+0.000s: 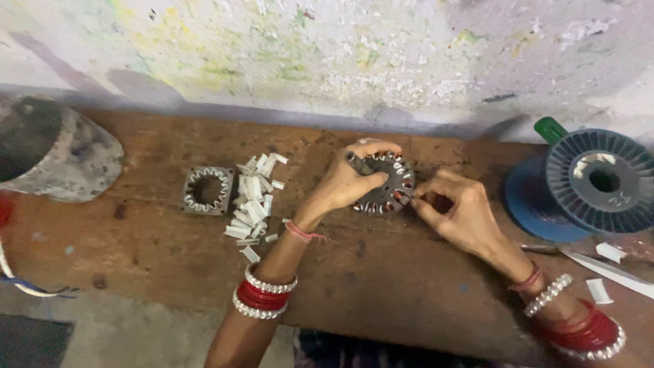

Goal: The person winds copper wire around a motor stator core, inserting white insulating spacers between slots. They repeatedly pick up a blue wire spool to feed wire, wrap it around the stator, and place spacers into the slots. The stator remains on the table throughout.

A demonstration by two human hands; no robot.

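Red and white bangles on both wrists, nearest the lens. L hand (344,182) clamped over a round slotted stator core (385,184), tilting it up off the worktop (381,286), prob. to steady it and turn the slots toward the other hand. R hand (455,217) pinched narrow at the core's right rim, fingertips at a slot. Heap of white insulation slips (253,204) w/in reach left, beside a square stator (208,190). Blue wire spool (586,185) far right.
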